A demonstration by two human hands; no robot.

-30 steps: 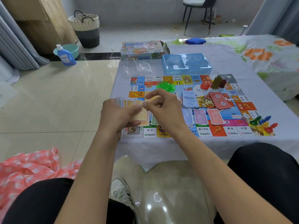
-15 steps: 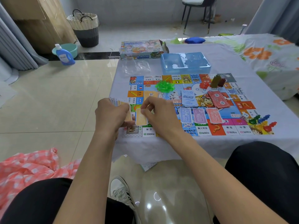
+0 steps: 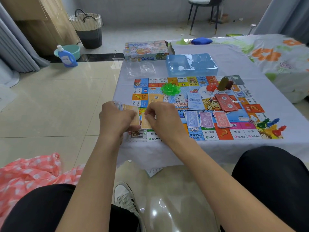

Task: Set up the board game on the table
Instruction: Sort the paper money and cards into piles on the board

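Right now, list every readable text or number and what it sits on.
"2000分": near edge of the game board, by the hands.
"1600分", "1000分", "3600分": squares on that edge.
"2000": purple note.
"世界之旅": game box.
Cards, other squares, detergent bottle label: too blurred to read.

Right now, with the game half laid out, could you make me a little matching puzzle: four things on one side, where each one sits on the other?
Things:
1. green plastic houses
2. blue plastic tray
3. orange paper bills
4. pawns

Places:
A. held in the left hand, fanned out
B. on the tablecloth beyond the board
C. heaped on the board's far left part
D. clustered at the board's near right corner

Pairs: 1-C, 2-B, 3-A, 4-D
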